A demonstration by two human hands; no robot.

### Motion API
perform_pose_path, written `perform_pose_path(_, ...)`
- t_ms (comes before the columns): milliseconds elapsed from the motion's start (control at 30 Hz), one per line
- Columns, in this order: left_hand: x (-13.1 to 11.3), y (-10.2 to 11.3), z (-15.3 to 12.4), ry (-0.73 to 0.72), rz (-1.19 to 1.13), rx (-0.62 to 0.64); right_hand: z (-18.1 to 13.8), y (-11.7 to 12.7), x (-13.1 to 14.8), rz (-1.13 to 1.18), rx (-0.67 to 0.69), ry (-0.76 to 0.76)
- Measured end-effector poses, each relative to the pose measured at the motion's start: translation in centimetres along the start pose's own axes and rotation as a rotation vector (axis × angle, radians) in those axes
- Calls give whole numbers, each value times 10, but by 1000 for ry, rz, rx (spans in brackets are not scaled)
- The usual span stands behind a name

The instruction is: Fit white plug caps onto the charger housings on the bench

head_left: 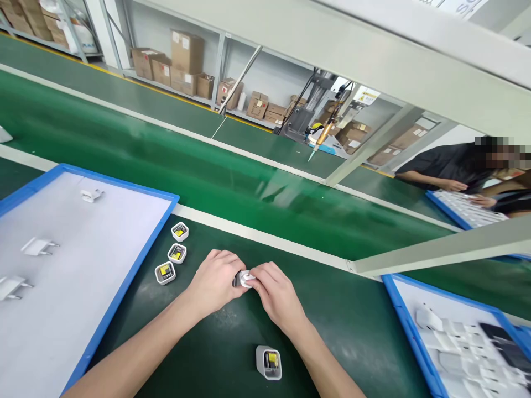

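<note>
Over the dark green bench, my left hand (215, 282) closes round a small charger (237, 279), of which a dark strip and a pale edge show between the fingers. Pressed against its right side is a white round-faced end cover (246, 278), pinched by my right hand (276, 296). The fingers hide most of both pieces. Left of my hands stand several open white charger housings (177, 254) with yellow and black parts inside. Another open housing (261, 362) lies nearer to me, below my right hand.
A blue-rimmed tray (136, 188) on the left bears several white plugs (39, 246). On the right, another blue-rimmed tray (394, 298) holds white charger pieces (460, 342). A pale metal post (435, 246) slants across at right. Beyond the green belt (249, 171), a person (452, 166) handles white pieces.
</note>
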State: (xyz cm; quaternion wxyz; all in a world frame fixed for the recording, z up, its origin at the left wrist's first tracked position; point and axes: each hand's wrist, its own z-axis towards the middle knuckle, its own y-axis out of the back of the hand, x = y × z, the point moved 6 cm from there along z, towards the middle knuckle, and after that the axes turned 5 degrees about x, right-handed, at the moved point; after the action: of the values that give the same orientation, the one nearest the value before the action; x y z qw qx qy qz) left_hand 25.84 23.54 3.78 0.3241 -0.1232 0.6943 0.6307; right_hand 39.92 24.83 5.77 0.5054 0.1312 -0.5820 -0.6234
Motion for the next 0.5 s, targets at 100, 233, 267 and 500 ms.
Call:
perform_pose_path(100,0,0,1,1,10,-7,4,0,2,-86,67,44)
perform_pose_path(233,0,0,1,-13,27,-27,7,1,3,-130,118,69)
perform_pose_path(267,1,-1,1,-12,27,-24,7,1,3,-134,127,70)
perform_pose_path(500,1,-1,1,12,22,5,8,0,4,-153,165,90)
